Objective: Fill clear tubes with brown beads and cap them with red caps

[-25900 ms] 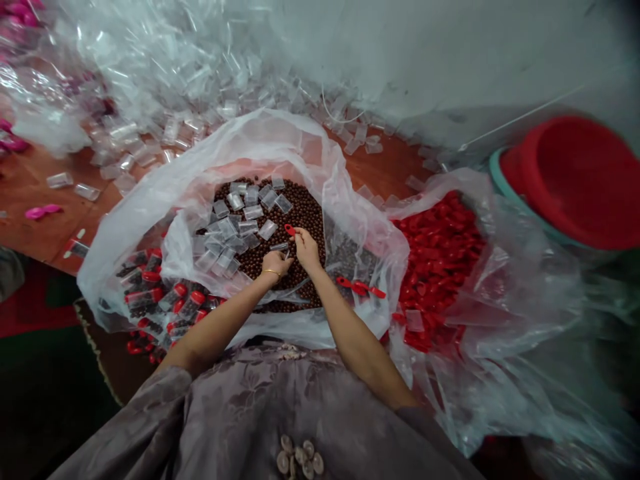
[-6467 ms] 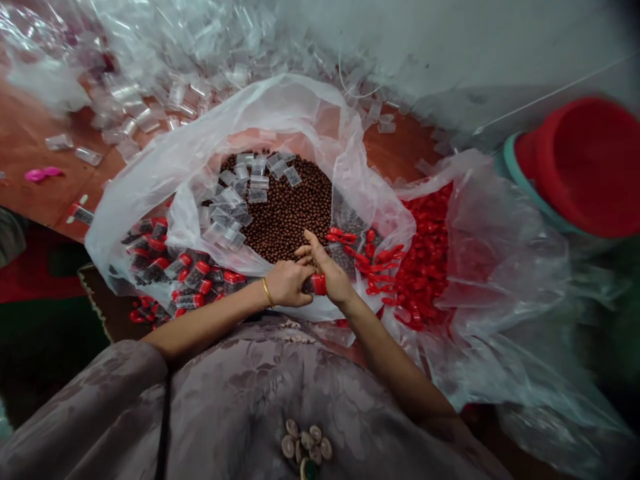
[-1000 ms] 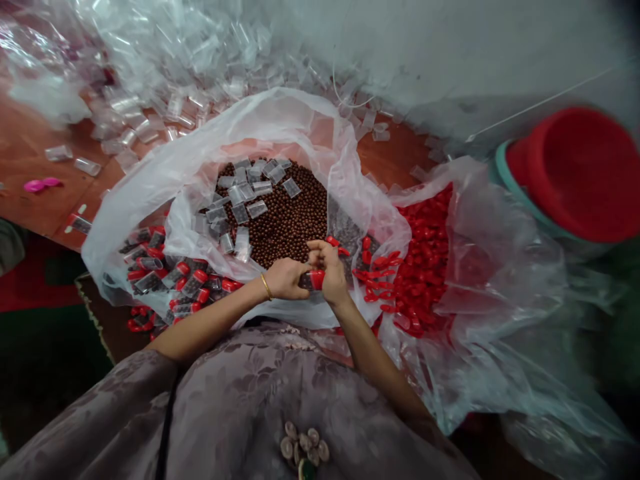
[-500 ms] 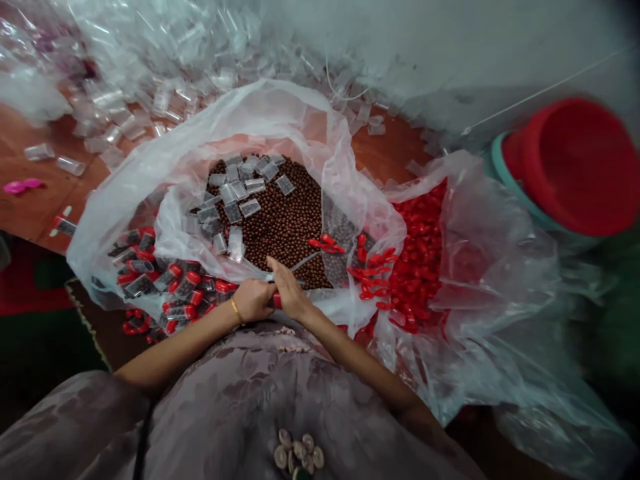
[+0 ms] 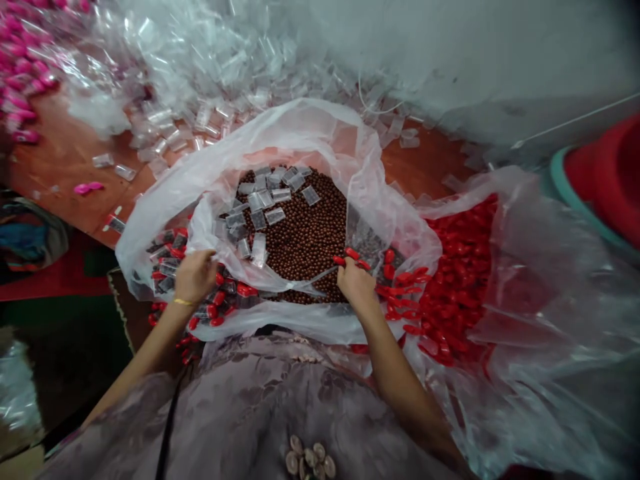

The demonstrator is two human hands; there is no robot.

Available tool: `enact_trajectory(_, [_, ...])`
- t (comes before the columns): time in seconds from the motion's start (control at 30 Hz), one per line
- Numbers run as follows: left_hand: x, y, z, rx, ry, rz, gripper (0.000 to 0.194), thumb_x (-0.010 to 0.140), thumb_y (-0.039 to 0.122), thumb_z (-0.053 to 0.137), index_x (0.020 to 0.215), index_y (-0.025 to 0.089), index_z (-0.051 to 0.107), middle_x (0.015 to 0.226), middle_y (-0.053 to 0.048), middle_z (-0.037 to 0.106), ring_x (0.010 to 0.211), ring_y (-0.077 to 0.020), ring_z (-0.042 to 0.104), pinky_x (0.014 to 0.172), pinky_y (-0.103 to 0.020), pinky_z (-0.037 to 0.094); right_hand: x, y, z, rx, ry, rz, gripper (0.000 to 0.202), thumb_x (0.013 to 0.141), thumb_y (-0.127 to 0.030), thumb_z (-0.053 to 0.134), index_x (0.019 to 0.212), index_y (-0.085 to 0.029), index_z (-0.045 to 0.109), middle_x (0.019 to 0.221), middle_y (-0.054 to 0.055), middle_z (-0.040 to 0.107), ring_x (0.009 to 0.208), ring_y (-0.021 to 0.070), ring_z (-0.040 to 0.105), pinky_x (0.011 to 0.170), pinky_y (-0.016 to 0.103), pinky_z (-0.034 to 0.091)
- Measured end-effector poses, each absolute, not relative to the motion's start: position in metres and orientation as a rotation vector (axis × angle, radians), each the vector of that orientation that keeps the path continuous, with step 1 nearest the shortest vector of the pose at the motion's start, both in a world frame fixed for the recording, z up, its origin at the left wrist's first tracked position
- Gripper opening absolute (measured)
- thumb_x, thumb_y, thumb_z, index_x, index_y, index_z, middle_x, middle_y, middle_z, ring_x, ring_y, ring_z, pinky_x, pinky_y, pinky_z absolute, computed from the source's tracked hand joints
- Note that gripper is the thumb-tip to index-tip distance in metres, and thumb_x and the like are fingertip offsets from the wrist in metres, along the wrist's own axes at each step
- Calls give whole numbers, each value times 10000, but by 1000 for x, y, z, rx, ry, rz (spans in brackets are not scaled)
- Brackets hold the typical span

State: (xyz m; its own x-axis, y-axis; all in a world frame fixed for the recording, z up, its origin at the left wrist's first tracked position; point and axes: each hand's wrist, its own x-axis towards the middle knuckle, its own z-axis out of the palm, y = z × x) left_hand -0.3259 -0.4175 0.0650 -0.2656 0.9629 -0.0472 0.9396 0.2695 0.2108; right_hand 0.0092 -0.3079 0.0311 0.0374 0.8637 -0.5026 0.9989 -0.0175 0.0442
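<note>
A white plastic bag (image 5: 320,120) lies spread open around many small brown balls (image 5: 305,247). Several clear plastic containers (image 5: 260,200) rest on the balls. My right hand (image 5: 356,285) reaches over the near right side of the balls, its fingers closed at a small red plastic cap (image 5: 352,253); other red pieces touch or lie close by. Left of the balls, my left hand (image 5: 194,275) hangs over a pile of filled clear containers with red caps (image 5: 217,297). Its fingers are partly hidden and blurred. A thin greyish strip (image 5: 320,275) runs across the balls near my right fingers.
A large clear bag of red caps (image 5: 457,273) is on the right, beside a red tub (image 5: 607,180). Loose clear containers (image 5: 220,60) heap up against the wall at the back. Pink caps (image 5: 23,80) lie on the orange tabletop (image 5: 65,160) at far left.
My hands were together at the near bag edge with a red-capped container. They have parted: the left to the capped pile, the right to the red caps. The view has shifted left.
</note>
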Motion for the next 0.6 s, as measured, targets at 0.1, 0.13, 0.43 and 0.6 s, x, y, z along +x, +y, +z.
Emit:
enact_trajectory(0.1, [-266,-357,53,1836,2146,266,272,851,271,387,1037,180,562,958,-74,614,899,-176,565,784,-269,428,2,-316,35,1983,1874,-529,423,907,-406,218,1061,-143,512,864,144,656,825,244,639,711,354,443])
enact_trajectory(0.13, [-252,-337,49,1842,2147,242,284,853,272,388,1071,184,547,994,-85,597,928,-183,557,785,-270,428,1,-319,36,2004,1875,-536,452,905,-441,196,1036,-149,515,862,140,656,815,243,640,697,349,443])
enact_trajectory(0.43, [-227,-250,32,1642,2085,-186,483,807,485,442,1108,113,512,1054,-173,597,1000,-287,572,816,-367,437,16,-338,26,2181,1925,-486,240,860,-244,372,1043,-155,501,779,86,656,692,199,622,590,276,374])
enact_trajectory(0.6, [-211,-278,37,1601,1977,-318,555,888,473,191,1075,76,531,972,-191,625,941,-268,605,786,-356,441,25,-337,23,2354,2029,-750,307,833,-236,385,1116,-148,463,854,80,664,682,190,609,596,276,389])
